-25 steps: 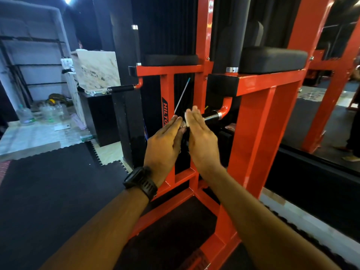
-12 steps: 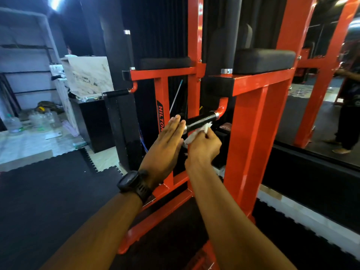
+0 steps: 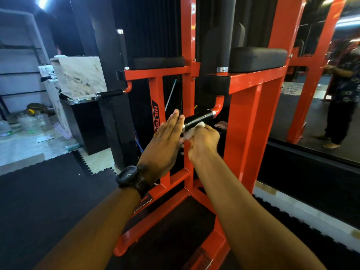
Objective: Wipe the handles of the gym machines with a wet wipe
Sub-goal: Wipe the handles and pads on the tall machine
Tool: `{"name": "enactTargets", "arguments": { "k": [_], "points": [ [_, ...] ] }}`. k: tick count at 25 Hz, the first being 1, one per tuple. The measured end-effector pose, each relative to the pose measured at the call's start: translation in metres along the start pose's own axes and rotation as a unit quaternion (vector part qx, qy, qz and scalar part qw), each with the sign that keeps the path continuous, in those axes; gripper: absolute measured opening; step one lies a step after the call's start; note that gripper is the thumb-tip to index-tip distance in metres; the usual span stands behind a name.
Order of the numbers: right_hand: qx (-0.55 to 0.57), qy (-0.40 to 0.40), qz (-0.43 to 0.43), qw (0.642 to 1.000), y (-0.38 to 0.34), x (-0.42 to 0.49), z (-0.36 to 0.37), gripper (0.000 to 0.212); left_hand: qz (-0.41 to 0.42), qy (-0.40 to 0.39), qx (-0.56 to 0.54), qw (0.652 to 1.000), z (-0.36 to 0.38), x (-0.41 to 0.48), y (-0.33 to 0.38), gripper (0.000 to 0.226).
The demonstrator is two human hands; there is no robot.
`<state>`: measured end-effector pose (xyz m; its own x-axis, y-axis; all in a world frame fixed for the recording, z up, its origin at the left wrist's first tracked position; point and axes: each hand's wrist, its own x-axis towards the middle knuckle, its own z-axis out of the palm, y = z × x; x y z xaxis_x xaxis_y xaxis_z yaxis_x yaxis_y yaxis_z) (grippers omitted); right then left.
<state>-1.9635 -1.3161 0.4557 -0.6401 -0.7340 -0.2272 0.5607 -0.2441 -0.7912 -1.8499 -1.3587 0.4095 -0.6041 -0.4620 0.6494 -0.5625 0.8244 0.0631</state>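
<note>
Where the black floor mat (image 3: 39,191) gave way to pale tiles at the far left, a few clear bottles (image 3: 29,119) sat on the floor, too blurred to make out further. Behind them a marble slab (image 3: 78,75) leaned on top of a black cabinet (image 3: 87,123). Just right of the slab, a black-gripped handle (image 3: 111,93) stuck out from the left side of the red machine (image 3: 245,123), with nobody touching it.

Further along, the person's left hand (image 3: 165,139), a black watch (image 3: 130,176) on its wrist, was held flat. Its fingers were straight and pressed together, and the fingertips lay against the free end of the second handle (image 3: 198,118). That handle was black and glossy, and it ran out from a red elbow under the padded armrest (image 3: 257,58) on the right.

The white wet wipe (image 3: 191,132) was bunched against the underside of that handle near its free end. It was pinched in the curled fingers of the right hand (image 3: 204,141), which sat just below the bar and close beside the left one.

At the far right, what looked like a wall mirror (image 3: 311,114) showed a standing figure (image 3: 339,106) in dark trousers.
</note>
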Motion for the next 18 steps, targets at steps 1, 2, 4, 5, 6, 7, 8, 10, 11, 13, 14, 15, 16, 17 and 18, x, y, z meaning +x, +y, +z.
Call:
{"name": "enactTargets", "arguments": {
  "k": [1, 2, 4, 5, 6, 7, 8, 10, 11, 13, 14, 15, 16, 17, 18],
  "points": [
    [0.027, 0.004, 0.02, 0.999, 0.001, 0.002, 0.0, 0.025, -0.011, 0.005, -0.01, 1.0, 0.002, 0.0, -0.001, 0.057],
    [0.053, 0.005, 0.032, 0.998, 0.003, 0.005, -0.002, 0.024, -0.016, 0.007, -0.02, 1.0, 0.003, 0.001, -0.001, 0.058],
    [0.052, -0.014, 0.016, 0.998, 0.006, 0.005, -0.002, 0.022, -0.016, 0.013, 0.003, 1.0, 0.006, 0.002, 0.001, 0.061],
    [0.056, -0.023, 0.004, 0.998, 0.008, 0.006, -0.002, 0.021, -0.012, 0.015, 0.015, 1.0, 0.006, 0.001, 0.0, 0.064],
    [0.056, -0.024, 0.005, 0.998, 0.009, 0.007, 0.0, 0.022, -0.009, 0.017, 0.022, 1.0, 0.006, 0.001, -0.001, 0.066],
    [0.069, -0.019, 0.015, 0.997, 0.009, 0.011, 0.0, 0.023, -0.007, 0.022, 0.021, 1.0, 0.006, 0.0, -0.001, 0.067],
    [0.069, -0.013, 0.028, 0.997, 0.01, 0.014, -0.001, 0.023, -0.008, 0.021, 0.021, 1.0, 0.006, -0.001, 0.0, 0.066],
    [0.093, -0.051, 0.046, 0.993, 0.009, 0.011, -0.004, 0.022, -0.014, 0.036, 0.017, 0.999, 0.006, -0.001, 0.003, 0.062],
    [0.119, -0.08, 0.058, 0.988, 0.01, 0.006, -0.005, 0.023, -0.02, 0.049, 0.009, 0.999, 0.006, -0.001, 0.005, 0.061],
    [0.16, -0.108, 0.086, 0.977, 0.011, 0.008, -0.006, 0.026, -0.025, 0.073, 0.003, 0.997, 0.007, 0.002, 0.006, 0.061],
    [0.175, -0.104, 0.1, 0.974, 0.01, 0.011, -0.007, 0.025, -0.023, 0.079, 0.005, 0.997, 0.008, 0.002, 0.007, 0.06],
    [0.189, -0.107, 0.108, 0.97, 0.008, 0.012, -0.008, 0.024, -0.023, 0.085, 0.005, 0.996, 0.01, 0.001, 0.008, 0.058],
    [0.2, -0.113, 0.108, 0.967, 0.007, 0.011, -0.011, 0.023, -0.023, 0.088, 0.006, 0.996, 0.01, 0.0, 0.008, 0.057],
    [0.205, -0.121, 0.097, 0.966, 0.008, 0.007, -0.013, 0.021, -0.022, 0.089, 0.008, 0.996, 0.011, 0.0, 0.007, 0.056],
    [0.184, -0.119, 0.07, 0.973, 0.011, 0.001, -0.016, 0.02, -0.018, 0.081, 0.019, 0.996, 0.012, 0.0, 0.005, 0.056]
  ]
}}
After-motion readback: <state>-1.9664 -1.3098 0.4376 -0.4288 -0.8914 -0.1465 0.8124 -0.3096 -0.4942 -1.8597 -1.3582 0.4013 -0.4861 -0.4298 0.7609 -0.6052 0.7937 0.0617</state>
